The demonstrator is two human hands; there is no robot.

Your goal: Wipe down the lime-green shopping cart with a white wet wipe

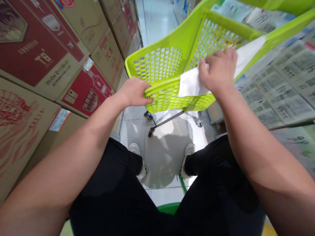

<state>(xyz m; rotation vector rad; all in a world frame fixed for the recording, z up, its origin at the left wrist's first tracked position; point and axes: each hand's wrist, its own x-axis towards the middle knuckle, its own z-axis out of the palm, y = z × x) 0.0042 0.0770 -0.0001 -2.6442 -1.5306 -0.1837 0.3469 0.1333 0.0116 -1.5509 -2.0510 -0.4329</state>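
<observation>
A lime-green plastic shopping cart (157, 64) with honeycomb holes stands in front of me, tilted across the view. My left hand (136, 92) grips the near left corner of its rim, thumb on one side and fingers curled over the edge. A white cloth (192, 82) is draped along the near rim. My right hand (220, 67) is closed over the cloth, pressing it around the rim. One end of the cloth hangs down on the left, and another part stretches up to the right along the edge.
Stacked cardboard boxes (44, 42) line the left side. Packaged goods with handwritten prices (278, 82) fill the right. Cart wheels (151, 131) rest on the tiled floor (162, 147) ahead of my shoes (188, 154). A green seat (169, 208) shows beneath me.
</observation>
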